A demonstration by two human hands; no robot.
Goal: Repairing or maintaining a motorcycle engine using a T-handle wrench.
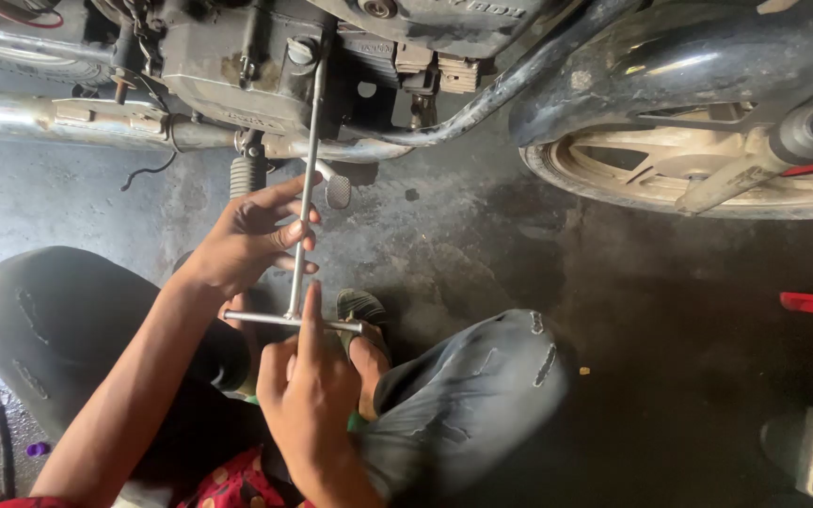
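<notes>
We are squatting on a dark, stained concrete floor (670, 357), damp and oily, right under the grey metal motorcycle engine (237, 66), which is filling the top of the view. To the right of the engine a pale alloy front wheel (708, 169) is resting on the floor, and left of the engine a chrome exhaust pipe (39, 118) is running off sideways. The long, thin, silver steel T-handle wrench (305, 198) is standing nearly upright in the view, its long axis running from our hands up to the underside of the engine, tip pointing at the engine and leaning slightly right. Its short crossbar is lying level at the near end. Our left hand (247, 240) is pinching the shaft loosely below the engine, and our right hand (308, 386) is gripping the crossbar, forefinger stretched along the shaft.
</notes>
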